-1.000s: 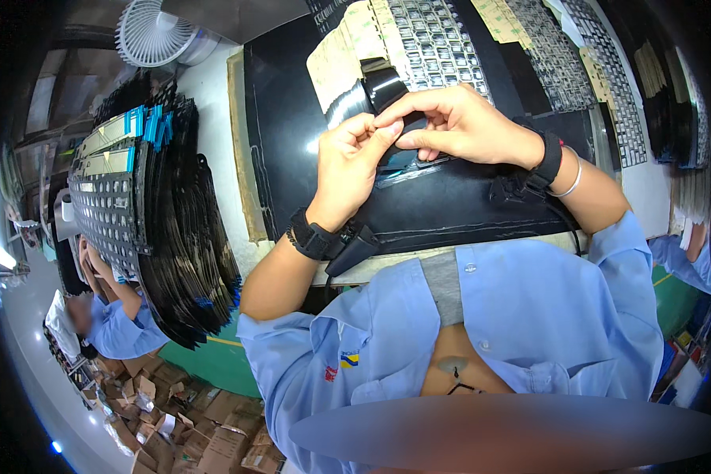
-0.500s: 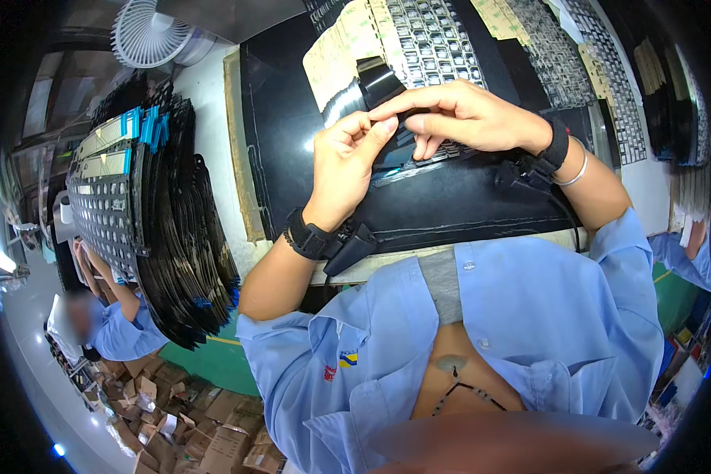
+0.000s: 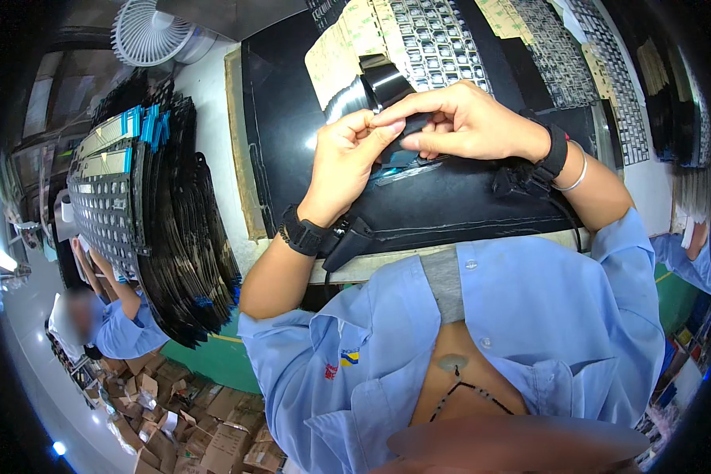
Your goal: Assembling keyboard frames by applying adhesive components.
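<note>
Over the black work mat [image 3: 292,158], my left hand [image 3: 346,154] pinches a glossy black flexible strip [image 3: 387,79] between thumb and bent fingers. The strip's upper part curves away behind my fingers. My right hand [image 3: 474,122] is closed at the same spot, its index finger reaching to my left thumb and its other fingers curled; it appears to grip the strip's lower part, which is largely hidden. Below the fingers lies a thin piece with a bluish, clear edge [image 3: 407,172]. Past my hands are overlapping sheets with key-shaped openings [image 3: 438,51] and cream backing sheets [image 3: 332,67].
At the left stands a tall stack of black perforated sheets [image 3: 189,229] with blue tabs. A white fan [image 3: 154,35] is at the back left. More keyboard-like sheets [image 3: 557,67] lie at the right. Another person [image 3: 122,316] works at far left, near cardboard boxes [image 3: 221,446].
My right fingers have curled in and the thumb has shifted slightly left, closer to my left thumb. The black strip's upper part has tilted slightly right. My left hand is nearly still.
</note>
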Motion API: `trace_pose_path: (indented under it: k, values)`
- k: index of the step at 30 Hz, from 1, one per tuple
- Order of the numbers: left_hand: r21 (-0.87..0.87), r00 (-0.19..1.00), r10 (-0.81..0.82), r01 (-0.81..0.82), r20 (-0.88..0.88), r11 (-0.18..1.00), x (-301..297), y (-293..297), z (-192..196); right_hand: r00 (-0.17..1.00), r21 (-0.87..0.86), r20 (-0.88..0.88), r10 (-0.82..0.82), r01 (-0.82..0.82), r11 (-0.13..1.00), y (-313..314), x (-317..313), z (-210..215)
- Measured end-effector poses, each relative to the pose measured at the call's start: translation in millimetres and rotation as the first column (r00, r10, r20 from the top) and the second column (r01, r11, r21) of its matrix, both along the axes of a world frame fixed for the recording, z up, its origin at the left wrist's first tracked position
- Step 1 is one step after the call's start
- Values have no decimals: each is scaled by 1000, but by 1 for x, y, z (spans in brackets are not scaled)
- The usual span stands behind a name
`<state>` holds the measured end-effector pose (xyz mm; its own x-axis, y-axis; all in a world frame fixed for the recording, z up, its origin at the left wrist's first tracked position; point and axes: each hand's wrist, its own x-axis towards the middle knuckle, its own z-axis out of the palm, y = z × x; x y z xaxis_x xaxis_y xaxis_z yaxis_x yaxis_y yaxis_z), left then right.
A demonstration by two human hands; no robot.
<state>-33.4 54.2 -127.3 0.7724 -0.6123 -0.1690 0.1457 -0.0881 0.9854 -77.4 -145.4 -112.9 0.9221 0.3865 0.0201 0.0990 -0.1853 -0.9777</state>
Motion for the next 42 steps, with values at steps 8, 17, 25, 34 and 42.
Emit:
trace_pose_path:
  k: [8,17,25,34,42]
  values:
    - [-24,994,32,-30,101,999,-2,0,-11,998,-20,-40,-40,39,999,6,0,2]
    - [-53,994,62,-57,87,997,-4,-1,-5,992,152,-94,84,-69,986,-4,3,-3]
    - [66,998,-49,46,48,997,5,5,-2,997,107,-40,61,-57,993,-2,1,-2]
    - [33,995,-12,9,100,999,1,2,-3,995,-73,66,71,-66,995,0,1,2]
    - [39,990,6,-12,143,999,2,1,-13,998,85,-53,28,-23,996,1,1,-1]
